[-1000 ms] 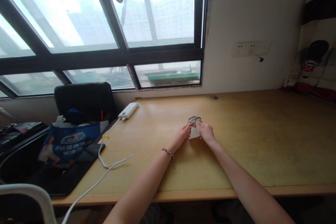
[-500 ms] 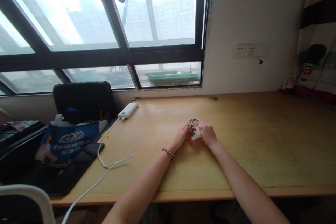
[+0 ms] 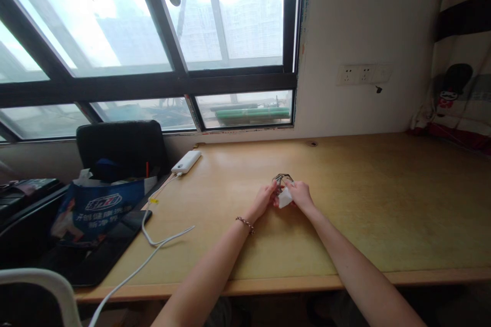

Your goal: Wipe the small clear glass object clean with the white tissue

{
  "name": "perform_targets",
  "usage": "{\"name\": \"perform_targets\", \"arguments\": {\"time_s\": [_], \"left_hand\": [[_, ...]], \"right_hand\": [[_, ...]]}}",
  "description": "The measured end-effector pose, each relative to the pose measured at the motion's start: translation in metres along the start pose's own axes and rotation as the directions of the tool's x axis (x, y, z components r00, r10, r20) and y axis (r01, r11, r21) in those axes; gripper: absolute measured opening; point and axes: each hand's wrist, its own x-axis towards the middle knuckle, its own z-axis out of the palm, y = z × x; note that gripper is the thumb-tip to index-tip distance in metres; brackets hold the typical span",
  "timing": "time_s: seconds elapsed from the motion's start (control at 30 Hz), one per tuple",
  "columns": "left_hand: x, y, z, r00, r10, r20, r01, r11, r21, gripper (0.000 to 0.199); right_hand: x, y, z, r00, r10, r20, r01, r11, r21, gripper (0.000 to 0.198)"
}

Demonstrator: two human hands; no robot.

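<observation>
Over the middle of the wooden table (image 3: 245,245), my left hand (image 3: 264,201) is closed on a dark, shiny metal-looking loop (image 3: 282,176), like a watch band; its exact kind is too small to tell. Opposite it, my right hand (image 3: 301,195) pinches a small white wipe (image 3: 284,197) that hangs against the near side of the loop. The fingers of both hands almost meet there and hide part of the loop. A beaded bracelet (image 3: 245,225) circles my left wrist.
A white power bank (image 3: 186,162) with a white cable (image 3: 164,240) lies at the table's left. Beside it are a black flat panel (image 3: 111,250), a blue bag (image 3: 102,209) and a black chair (image 3: 120,145). Wall sockets (image 3: 356,74) sit above the back edge.
My right hand has shifted slightly left, closer to my left hand. The white wipe now covers more of the loop's near side, and the loop looks turned. My left hand has barely moved.
</observation>
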Motion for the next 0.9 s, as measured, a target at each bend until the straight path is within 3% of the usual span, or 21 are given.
{"name": "perform_targets", "arguments": {"time_s": [0.17,0.3,0.4,0.5,0.67,0.8,0.9], "left_hand": [[-0.001,0.004,0.006,0.999,0.008,0.046,-0.011,0.998,0.059,0.064],[-0.004,0.007,0.007,0.997,0.048,0.057,-0.053,0.994,0.093,0.057],[-0.007,0.009,0.005,0.999,0.014,0.041,-0.018,0.994,0.105,0.050],[-0.010,0.009,0.000,0.999,-0.029,0.036,0.024,0.993,0.117,0.052],[-0.013,0.009,-0.002,0.996,-0.062,0.068,0.053,0.991,0.124,0.050],[-0.010,0.006,0.000,1.000,-0.010,0.018,0.009,0.998,0.059,0.051],[-0.008,0.005,0.002,0.998,0.055,-0.005,-0.056,0.997,-0.047,0.056]], "right_hand": [[-0.002,-0.001,-0.003,0.998,0.070,-0.005,-0.069,0.992,0.104,0.055],[-0.001,-0.002,-0.007,0.996,0.086,0.016,-0.087,0.995,0.043,0.044],[-0.001,-0.006,-0.012,0.995,-0.089,-0.052,0.082,0.987,-0.135,0.037],[-0.005,-0.014,-0.020,0.954,-0.299,-0.032,0.278,0.918,-0.284,0.035],[-0.009,-0.022,-0.033,0.903,-0.413,0.121,0.430,0.867,-0.252,0.035],[-0.007,-0.019,-0.029,0.905,-0.399,0.147,0.423,0.877,-0.226,0.035],[-0.003,-0.014,-0.020,0.952,-0.304,0.034,0.305,0.931,-0.201,0.035]]}}
